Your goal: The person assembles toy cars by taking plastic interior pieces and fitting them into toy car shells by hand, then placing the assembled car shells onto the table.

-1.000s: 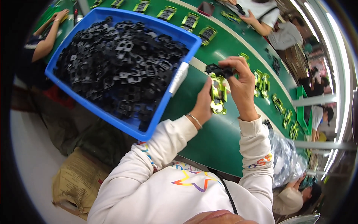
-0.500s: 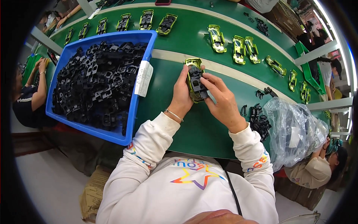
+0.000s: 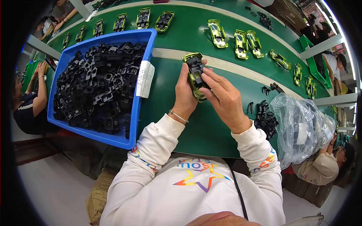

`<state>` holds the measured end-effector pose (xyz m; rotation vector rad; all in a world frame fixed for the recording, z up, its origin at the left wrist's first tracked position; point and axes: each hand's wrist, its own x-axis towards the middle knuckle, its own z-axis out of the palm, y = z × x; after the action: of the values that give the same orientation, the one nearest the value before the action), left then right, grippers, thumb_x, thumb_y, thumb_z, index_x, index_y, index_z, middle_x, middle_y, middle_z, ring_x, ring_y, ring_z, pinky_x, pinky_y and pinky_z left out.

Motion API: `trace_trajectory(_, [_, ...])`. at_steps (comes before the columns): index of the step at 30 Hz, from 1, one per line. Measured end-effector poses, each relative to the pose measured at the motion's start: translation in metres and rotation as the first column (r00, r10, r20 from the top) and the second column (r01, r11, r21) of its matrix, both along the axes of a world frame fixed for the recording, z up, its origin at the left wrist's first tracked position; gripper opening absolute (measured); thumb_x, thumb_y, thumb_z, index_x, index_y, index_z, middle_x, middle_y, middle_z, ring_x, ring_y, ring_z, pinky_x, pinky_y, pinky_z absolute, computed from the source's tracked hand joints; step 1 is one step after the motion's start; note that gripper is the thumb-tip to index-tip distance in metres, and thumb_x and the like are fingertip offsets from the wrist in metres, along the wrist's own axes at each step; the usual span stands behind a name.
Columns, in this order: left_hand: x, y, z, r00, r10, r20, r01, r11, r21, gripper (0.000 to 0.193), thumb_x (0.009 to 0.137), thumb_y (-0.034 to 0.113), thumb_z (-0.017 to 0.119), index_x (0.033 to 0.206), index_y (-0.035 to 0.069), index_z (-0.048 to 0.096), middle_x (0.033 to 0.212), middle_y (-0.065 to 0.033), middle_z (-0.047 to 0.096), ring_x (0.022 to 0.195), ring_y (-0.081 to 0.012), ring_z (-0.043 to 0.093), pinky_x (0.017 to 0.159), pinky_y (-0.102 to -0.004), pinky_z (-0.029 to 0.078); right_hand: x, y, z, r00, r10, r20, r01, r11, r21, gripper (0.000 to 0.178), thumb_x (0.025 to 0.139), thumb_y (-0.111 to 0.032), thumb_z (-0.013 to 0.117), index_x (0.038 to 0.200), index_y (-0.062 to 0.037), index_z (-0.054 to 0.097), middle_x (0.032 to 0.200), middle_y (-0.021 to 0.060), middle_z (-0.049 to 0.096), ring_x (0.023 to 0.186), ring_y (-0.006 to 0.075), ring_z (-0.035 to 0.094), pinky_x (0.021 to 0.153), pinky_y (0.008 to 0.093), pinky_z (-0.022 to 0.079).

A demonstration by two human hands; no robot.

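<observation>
Between my two hands is a lime-green toy car body (image 3: 199, 95), its open underside turned up, with a black plastic interior part (image 3: 196, 69) lying inside it. My left hand (image 3: 184, 92) is closed round the car's left side. My right hand (image 3: 225, 96) presses its fingers on the black part and the car's right edge, the thumb lower down near the car's end. The car is held just above the green table (image 3: 196, 132). What lies under my right fingers is hidden.
At left a blue bin (image 3: 132, 120) holds many black plastic parts (image 3: 98, 83). More green car bodies (image 3: 217, 34) line the green belt (image 3: 188, 26) beyond. Small black parts (image 3: 266, 118) and a clear plastic bag (image 3: 301, 128) lie at right. Co-workers (image 3: 28, 98) sit on both sides.
My right fingers and thumb have shifted over the car, the thumb now bent across its near part. The car has turned and moved slightly. The whole view has shifted a little.
</observation>
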<state>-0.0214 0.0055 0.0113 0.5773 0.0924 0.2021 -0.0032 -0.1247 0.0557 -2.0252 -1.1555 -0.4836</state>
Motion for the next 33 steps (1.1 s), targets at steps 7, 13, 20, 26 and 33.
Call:
trace_trajectory(7, [0.0,0.001,-0.001,1.0,0.001,-0.012,-0.002,0.999,-0.049,0.055,0.107,0.044,0.024,0.137,0.003,0.044,0.131,-0.0137,0.057,0.117,-0.0283,0.058,0.1,-0.0417,0.05,-0.007,0.003,0.005,0.99,-0.037,-0.138,0.035,0.999,-0.015,0.039,0.08,-0.009,0.075,0.117,-0.0019,0.064,0.124,0.0132,0.064,0.105,0.032,0.064,0.085,0.0388,0.054])
trace_trajectory(13, [-0.001,0.001,-0.002,1.0,-0.027,-0.003,0.027,0.999,-0.017,0.055,0.107,0.044,0.024,0.138,0.003,0.044,0.133,-0.0142,0.056,0.119,-0.0288,0.057,0.101,-0.0427,0.049,0.001,-0.001,0.009,0.995,-0.064,0.081,0.069,0.996,-0.064,0.042,0.076,-0.004,0.075,0.117,0.0001,0.063,0.12,0.0129,0.065,0.099,0.0308,0.064,0.084,0.039,0.054])
trace_trajectory(20, [-0.001,0.001,0.0,1.0,-0.02,0.001,0.02,1.0,0.002,0.055,0.107,0.044,0.024,0.139,0.003,0.043,0.135,-0.0156,0.055,0.119,-0.0291,0.057,0.1,-0.0429,0.05,-0.002,0.001,0.003,0.993,-0.071,0.092,0.075,0.996,-0.045,0.044,0.076,-0.002,0.075,0.119,0.0011,0.063,0.121,0.0129,0.065,0.097,0.0314,0.064,0.083,0.0382,0.055])
trace_trajectory(26, [-0.001,0.001,0.003,1.0,-0.018,0.009,0.018,1.0,-0.022,0.056,0.107,0.046,0.025,0.136,0.003,0.046,0.13,-0.0114,0.058,0.116,-0.0251,0.059,0.098,-0.0389,0.051,-0.01,0.001,0.01,0.996,-0.084,0.041,0.088,0.99,-0.112,0.042,0.077,-0.003,0.073,0.118,0.0033,0.063,0.123,0.0142,0.063,0.1,0.0311,0.063,0.085,0.0385,0.054])
trace_trajectory(33, [0.0,-0.001,0.0,1.0,-0.015,-0.014,0.015,1.0,-0.013,0.054,0.107,0.043,0.024,0.14,0.004,0.043,0.135,-0.0153,0.055,0.12,-0.0296,0.057,0.101,-0.0431,0.05,-0.005,0.0,0.004,0.992,-0.116,-0.05,0.118,0.993,0.028,0.043,0.078,0.001,0.071,0.121,0.0013,0.063,0.126,0.0122,0.064,0.103,0.0314,0.062,0.085,0.0396,0.054])
